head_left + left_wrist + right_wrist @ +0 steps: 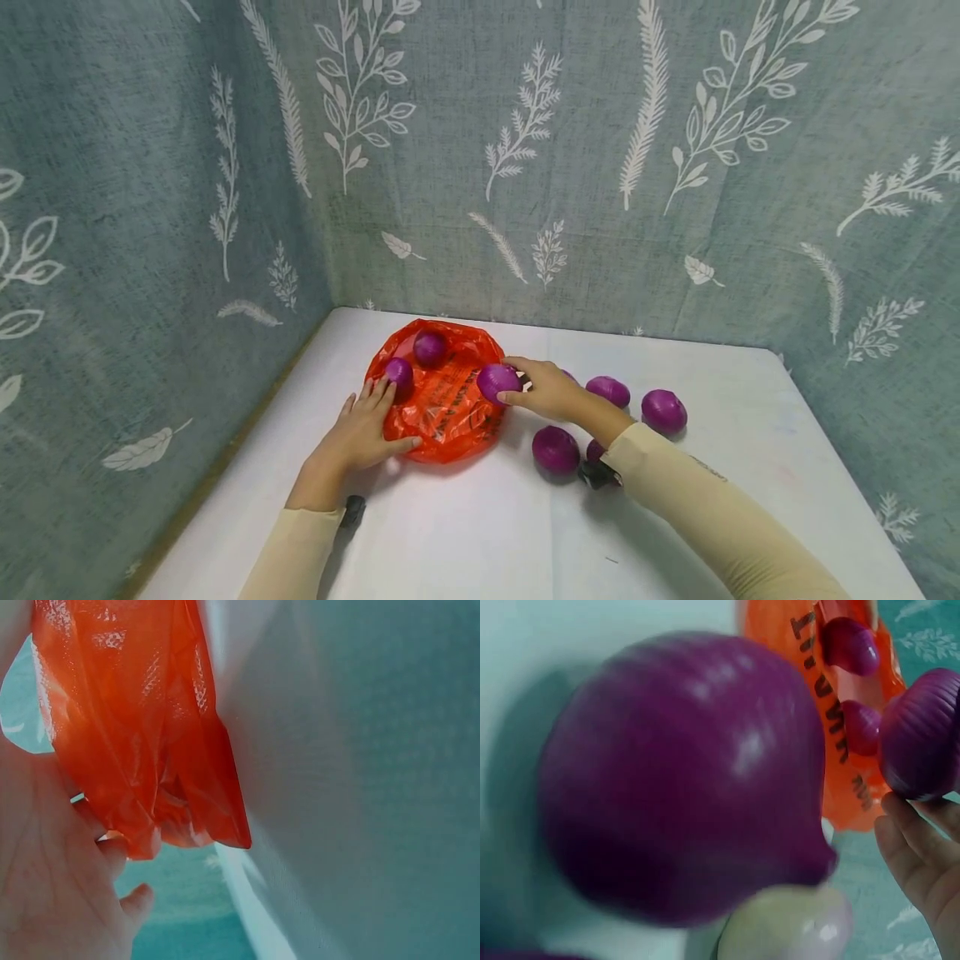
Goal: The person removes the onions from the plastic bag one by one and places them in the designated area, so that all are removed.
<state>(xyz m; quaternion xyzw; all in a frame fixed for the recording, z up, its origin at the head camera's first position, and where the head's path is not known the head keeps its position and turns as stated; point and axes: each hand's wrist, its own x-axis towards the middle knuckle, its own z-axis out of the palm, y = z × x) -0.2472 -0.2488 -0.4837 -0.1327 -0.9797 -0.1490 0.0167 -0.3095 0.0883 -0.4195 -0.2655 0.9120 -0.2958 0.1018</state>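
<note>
A red plastic bag (442, 412) with dark print lies spread on the table, with one red onion (430, 348) towards its back and a smaller one (398, 373) at its left. My left hand (362, 429) rests at the bag's left side, its fingers extended beside the smaller onion and its thumb spread along the front. In the left wrist view the bag's plastic (135, 727) covers part of the fingers. Over the bag's right edge, my right hand (551, 392) holds another red onion (495, 383) between thumb and fingers, also seen in the right wrist view.
Right of the bag, under and around the right forearm, lie more onions, among them a near one (555, 452) and one farther right (663, 412). A paler onion (787, 926) shows low in the right wrist view. Patterned cloth (525, 167) hangs behind the table.
</note>
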